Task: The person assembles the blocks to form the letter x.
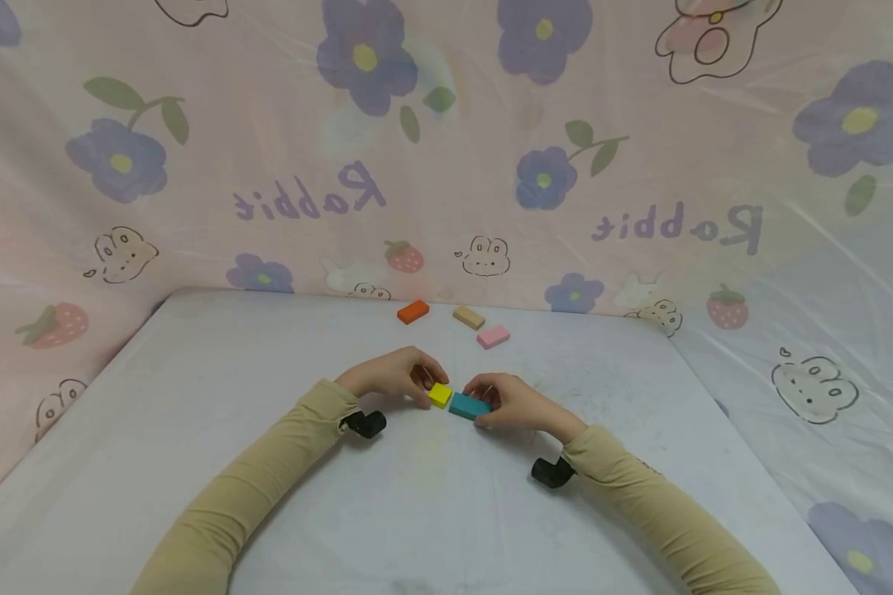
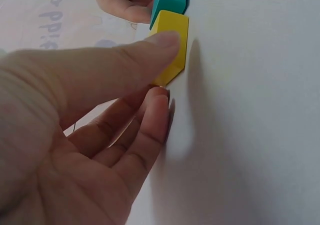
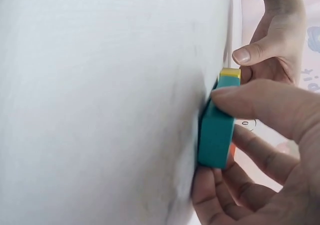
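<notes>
Near the middle of the white tabletop, the left hand holds a small yellow block between thumb and fingers. In the left wrist view its thumb lies across the yellow block. Just to the right, the right hand grips a longer teal rectangular block, thumb on the near side and fingers behind. The two blocks sit end to end in a row, close to each other. Seen from the right wrist, the teal block hides most of the yellow one.
Toward the back of the white table lie an orange block, a tan block and a pink block. A printed curtain with flowers and rabbits hangs behind the table and along its sides.
</notes>
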A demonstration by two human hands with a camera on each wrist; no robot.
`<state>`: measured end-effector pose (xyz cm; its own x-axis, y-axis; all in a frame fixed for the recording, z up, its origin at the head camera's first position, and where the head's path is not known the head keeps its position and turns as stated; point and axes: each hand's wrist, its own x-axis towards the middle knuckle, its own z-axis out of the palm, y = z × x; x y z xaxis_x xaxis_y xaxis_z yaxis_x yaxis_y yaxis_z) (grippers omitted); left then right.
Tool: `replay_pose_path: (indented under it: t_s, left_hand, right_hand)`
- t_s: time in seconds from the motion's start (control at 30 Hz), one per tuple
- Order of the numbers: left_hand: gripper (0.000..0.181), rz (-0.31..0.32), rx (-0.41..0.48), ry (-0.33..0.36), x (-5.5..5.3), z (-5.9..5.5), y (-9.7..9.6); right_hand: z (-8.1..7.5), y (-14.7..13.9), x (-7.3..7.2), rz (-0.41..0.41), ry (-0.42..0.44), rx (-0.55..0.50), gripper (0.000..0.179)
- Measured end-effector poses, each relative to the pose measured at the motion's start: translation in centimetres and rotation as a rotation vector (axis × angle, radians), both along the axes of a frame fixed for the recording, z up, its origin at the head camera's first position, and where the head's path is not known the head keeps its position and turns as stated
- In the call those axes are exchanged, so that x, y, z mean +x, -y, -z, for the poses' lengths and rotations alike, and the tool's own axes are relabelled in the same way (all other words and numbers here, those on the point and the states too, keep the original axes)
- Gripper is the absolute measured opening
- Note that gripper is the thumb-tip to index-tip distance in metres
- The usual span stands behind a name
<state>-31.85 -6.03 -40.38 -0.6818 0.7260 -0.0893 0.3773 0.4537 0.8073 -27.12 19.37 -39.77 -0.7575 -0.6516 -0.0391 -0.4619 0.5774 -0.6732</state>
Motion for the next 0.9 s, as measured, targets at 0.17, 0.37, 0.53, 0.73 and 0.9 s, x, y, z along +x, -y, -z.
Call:
replay_pose_path:
  t_s: [0.17,0.37,0.53,0.73,0.9]
  left_hand:
    - [0.037,0.000,0.000,-0.008,-0.10,0.02,0.14]
    - [0.035,-0.005,0.004,-0.013,-0.20,0.11,0.11]
    - [0.035,0.002,0.017,-0.003,-0.23,0.00,0.11]
    - [0.035,-0.001,0.027,0.023,-0.19,-0.13,0.21]
    - [0.036,0.006,0.043,0.035,-0.25,-0.02,0.20]
  right_hand:
    - [-0.11,0.22,0.23,0.009,-0.005,-0.009,0.040]
    - [-0.17,0.49,0.45,0.022,-0.008,-0.004,0.041]
    - [-0.27,0.58,0.57,0.025,-0.016,-0.003,0.042]
    - [-0.06,0.64,0.54,0.040,-0.010,-0.009,0.041]
    - [0.15,0.73,0.59,0.058,-0.010,-0.011,0.041]
